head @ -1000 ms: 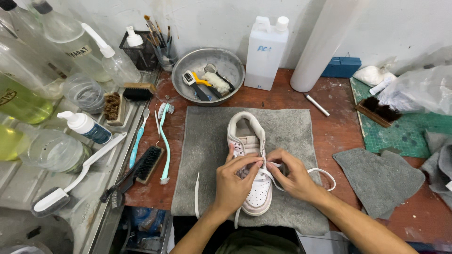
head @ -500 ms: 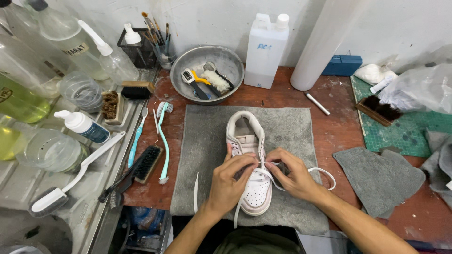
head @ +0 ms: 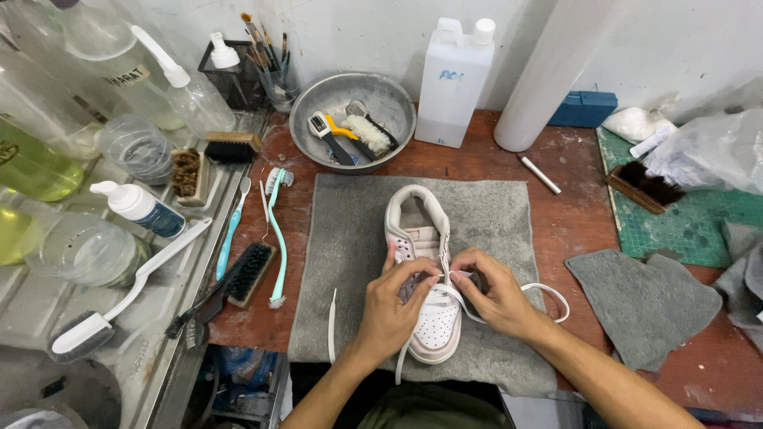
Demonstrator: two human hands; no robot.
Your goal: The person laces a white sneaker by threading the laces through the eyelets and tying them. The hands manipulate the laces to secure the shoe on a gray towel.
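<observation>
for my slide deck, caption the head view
Both hands, left and right, thread a white lace through a white sneaker on a grey towel.

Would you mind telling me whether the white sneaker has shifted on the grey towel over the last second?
No. The white sneaker keeps its place on the grey towel, heel toward the metal bowl.

Smooth white leather sneaker [head: 425, 294], perforated at toe, flat woven cloth lace [head: 540, 295]. Beneath sneaker: matt, napped grey cloth mat [head: 350, 238]. Under mat: worn, scuffed reddish wood counter [head: 572, 214]. Behind sneaker: dull metal bowl [head: 310, 119], glossy white plastic jug [head: 449, 79].
</observation>
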